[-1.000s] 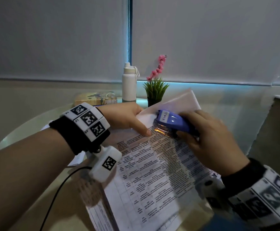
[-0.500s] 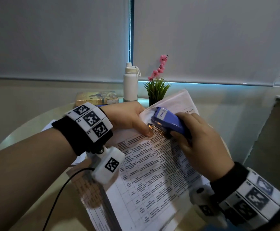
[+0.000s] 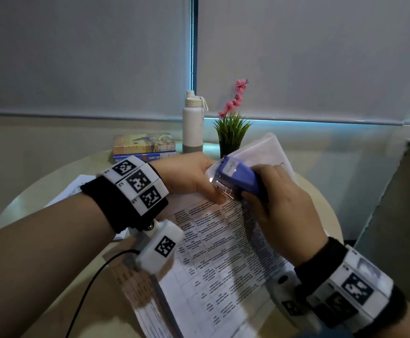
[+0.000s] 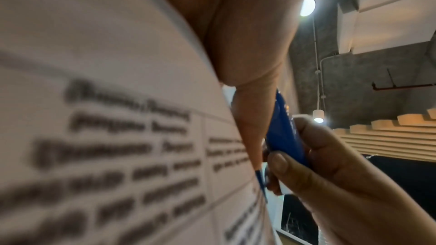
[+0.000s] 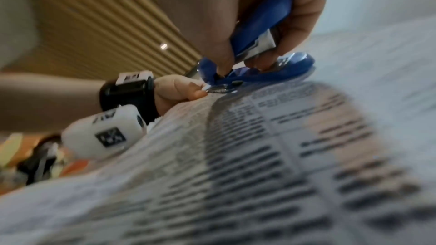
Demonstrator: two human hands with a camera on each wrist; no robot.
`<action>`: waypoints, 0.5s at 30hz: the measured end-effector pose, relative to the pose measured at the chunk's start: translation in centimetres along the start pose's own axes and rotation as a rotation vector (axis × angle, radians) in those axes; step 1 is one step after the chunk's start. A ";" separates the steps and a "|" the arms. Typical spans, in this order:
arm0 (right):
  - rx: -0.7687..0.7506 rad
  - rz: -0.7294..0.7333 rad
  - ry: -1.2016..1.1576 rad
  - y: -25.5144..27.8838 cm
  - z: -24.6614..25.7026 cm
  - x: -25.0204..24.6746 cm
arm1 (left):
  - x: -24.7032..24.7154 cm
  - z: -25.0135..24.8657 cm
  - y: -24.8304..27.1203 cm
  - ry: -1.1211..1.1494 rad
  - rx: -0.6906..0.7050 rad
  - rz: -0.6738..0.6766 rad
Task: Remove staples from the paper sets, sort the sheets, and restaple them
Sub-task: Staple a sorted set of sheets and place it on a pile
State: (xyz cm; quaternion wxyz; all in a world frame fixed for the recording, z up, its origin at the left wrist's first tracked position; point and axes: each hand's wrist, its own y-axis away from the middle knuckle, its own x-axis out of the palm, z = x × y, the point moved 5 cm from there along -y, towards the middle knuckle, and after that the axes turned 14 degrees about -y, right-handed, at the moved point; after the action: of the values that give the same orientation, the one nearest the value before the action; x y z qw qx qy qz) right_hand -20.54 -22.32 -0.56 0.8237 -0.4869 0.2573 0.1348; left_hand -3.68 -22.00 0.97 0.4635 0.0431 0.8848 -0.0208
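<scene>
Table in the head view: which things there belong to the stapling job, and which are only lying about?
Job:
stapler, gripped by the right hand
paper set, corner held by the left hand
loose sheets at the left

Lying about:
bottle
plant
two books

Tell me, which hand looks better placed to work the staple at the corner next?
The right hand, probably: it already grips the blue stapler, whose nose is at the corner of the printed sheets. The left hand is busy pinching that corner steady.
</scene>
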 end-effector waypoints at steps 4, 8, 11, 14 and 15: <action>0.072 0.010 -0.026 0.2 -0.2 0.5 | 0.4 0.5 0.0 -0.020 -0.019 -0.019; 0.042 0.024 0.045 0.5 0.4 0.7 | 0.8 0.4 0.1 -0.011 -0.016 -0.018; 0.083 0.015 -0.032 0.2 0.7 0.8 | 1.5 0.0 0.0 -0.005 0.013 -0.022; 0.197 0.043 -0.132 0.2 -0.3 1.1 | 1.6 0.1 -0.1 -0.006 -0.009 -0.016; 0.201 0.040 -0.148 0.3 -0.4 1.0 | 1.5 0.3 0.1 0.007 -0.026 0.001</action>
State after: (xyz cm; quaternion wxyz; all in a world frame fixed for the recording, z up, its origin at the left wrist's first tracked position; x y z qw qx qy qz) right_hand -19.94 -22.58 -1.46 0.8823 -0.3851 0.2178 0.1604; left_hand -4.27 -21.87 -0.44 0.4610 0.0374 0.8865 -0.0091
